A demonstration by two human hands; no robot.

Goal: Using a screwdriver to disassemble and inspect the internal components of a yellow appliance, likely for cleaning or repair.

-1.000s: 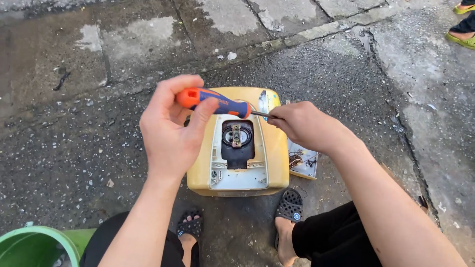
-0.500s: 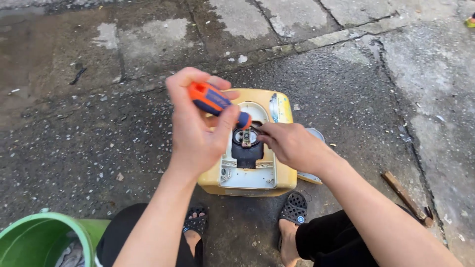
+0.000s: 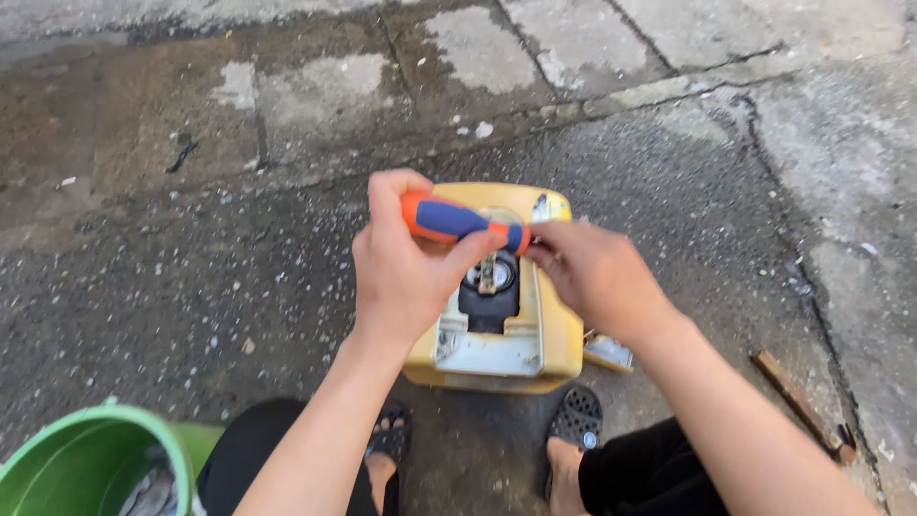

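Both hands (image 3: 406, 272) hiding screwdriver (image 3: 465, 222) tip.

White sticker (image 3: 542, 206) (top of casing (image 3: 559, 334))

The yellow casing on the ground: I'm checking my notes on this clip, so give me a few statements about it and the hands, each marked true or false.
1. The left hand grips an orange and blue screwdriver. True.
2. The yellow casing sits on a wooden table. False: it lies on rough paved ground.
3. The right hand is at the screwdriver's tip end. True.
4. A red bucket stands at lower left. False: the bucket is green.
5. The person is barefoot. False: black sandals show.
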